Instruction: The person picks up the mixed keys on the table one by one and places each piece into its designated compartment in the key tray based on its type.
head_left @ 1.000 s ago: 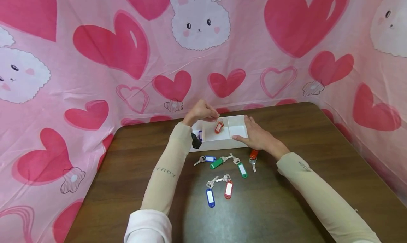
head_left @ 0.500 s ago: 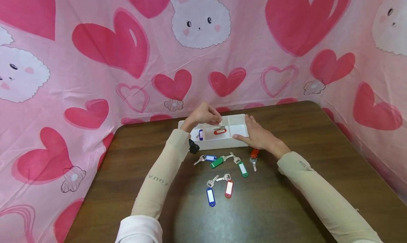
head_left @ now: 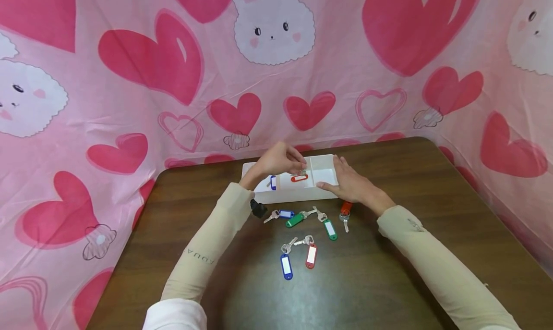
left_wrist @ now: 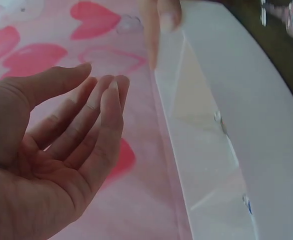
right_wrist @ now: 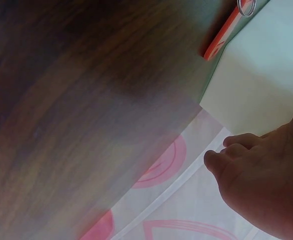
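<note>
The left hand (head_left: pixel 278 158) is over the middle compartment of the white box (head_left: pixel 298 195), its fingers loosely curved and the thumb apart from the fingertips, gripping nothing; just below it, inside the box, lies a red tag (head_left: pixel 299 178) with a pale label insert, its metal key partly hidden by the fingers. The right hand (head_left: pixel 352 182) rests on the box's right end, fingers extended along the end wall and thumb stretched toward the front edge.

The stretchy beige left sleeve (head_left: pixel 203 243) carries dark lettering, upside down from the head view, that seems to read "AQUA"; the right sleeve (head_left: pixel 415 224) has a small dark print too fine to read.

The box is smooth, matte and rectangular, divided by thin upright walls; its left compartment holds a purple-blue tag (head_left: pixel 273 182). In front of the box, from left to right, lie a blue tag, a green tag, a second green tag and an orange-red tag (head_left: pixel 346 208), each with a silvery key. Farther in front are another blue tag and another red tag, rounded plastic with white inserts; any writing is too small to read. Beneath the box is a dark wood-grained tabletop (head_left: pixel 389 282); behind it, a creased pink backdrop (head_left: pixel 268 94) printed with hearts and white rabbits.
</note>
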